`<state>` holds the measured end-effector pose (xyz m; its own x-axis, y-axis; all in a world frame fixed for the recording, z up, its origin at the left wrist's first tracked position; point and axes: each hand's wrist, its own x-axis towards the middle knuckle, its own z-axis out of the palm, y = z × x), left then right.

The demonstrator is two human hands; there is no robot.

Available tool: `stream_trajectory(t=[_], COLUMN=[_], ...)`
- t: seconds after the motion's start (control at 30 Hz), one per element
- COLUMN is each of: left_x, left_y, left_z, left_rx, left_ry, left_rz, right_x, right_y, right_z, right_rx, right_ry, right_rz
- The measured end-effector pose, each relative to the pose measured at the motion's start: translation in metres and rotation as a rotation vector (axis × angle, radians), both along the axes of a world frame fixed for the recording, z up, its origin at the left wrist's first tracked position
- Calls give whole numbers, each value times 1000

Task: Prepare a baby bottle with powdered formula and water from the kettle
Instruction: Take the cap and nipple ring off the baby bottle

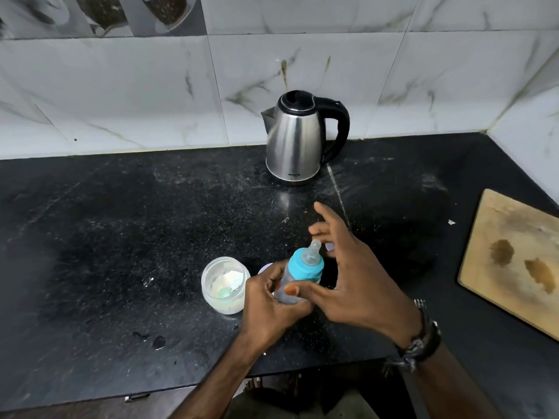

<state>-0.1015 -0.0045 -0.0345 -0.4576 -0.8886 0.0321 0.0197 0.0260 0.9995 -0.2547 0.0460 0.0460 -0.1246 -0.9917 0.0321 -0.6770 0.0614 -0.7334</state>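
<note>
Bottle: baby bottle point(298, 278) held tilted above the black counter point(121, 237), near its front edge, teal collar and teat still screwed on
Left hand: left hand point(272, 300) closed round the lower body of the bottle, fingers wrapped, firm hold
Right hand: right hand point(351, 267) spread wide, fingers fanned beside the teat; thumb lies against the bottle just under the collar; grips nothing
Contents: bottle body looks dark, mostly hidden by the left hand; cannot tell if powder or water is inside
Formula: open jar point(225, 284) stands just left of the bottle, white powder and what looks like a pale green scoop inside
Kettle: steel kettle point(298, 137) upright at the back by the tiled wall, lid shut, well apart from the hands
Other: wooden board point(514, 261) at right edge, unused
Step, my reading: the cap, either going on or coming off; which one cannot be told
Next move calls for: right hand to close on the teal collar and twist while the left holds the body steady and upright, so nothing spills
</note>
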Motion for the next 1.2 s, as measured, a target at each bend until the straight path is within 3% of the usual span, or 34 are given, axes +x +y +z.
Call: stream_trajectory(t=[0.07, 0.13, 0.3, 0.37, 0.57, 0.63, 0.7, 0.83, 1.2], left_x=[-1, -3, 0, 1, 0, -1, -2, 0, -2], left_y=[-1, -2, 1, 2, 2, 2, 3, 4, 2], left_z=[1, 2, -5, -7, -4, -6, -6, -8, -20], left_rx=[-20, -56, -25, -32, -69, -117, -100, -24, -29], left_ry=[6, -4, -19, -25, -16, -36, -48, -16, -11], left_rz=[11, 21, 42, 51, 45, 53, 60, 78, 100], right_x=[5, 6, -5, -7, 15, 21, 21, 8, -13], right_y=[-1, -2, 1, 2, 1, 1, 1, 3, 6], right_z=[1, -3, -4, -3, 2, -5, -9, -7, -13], right_rx=[-22, -43, 73, 83, 19, -66, -130, -29, -148], right_ry=[184, 239, -82, -105, 322, 350, 230, -140, -313], right_rz=[-91, -117, 76, 82, -186, -225, -195, -27, -50])
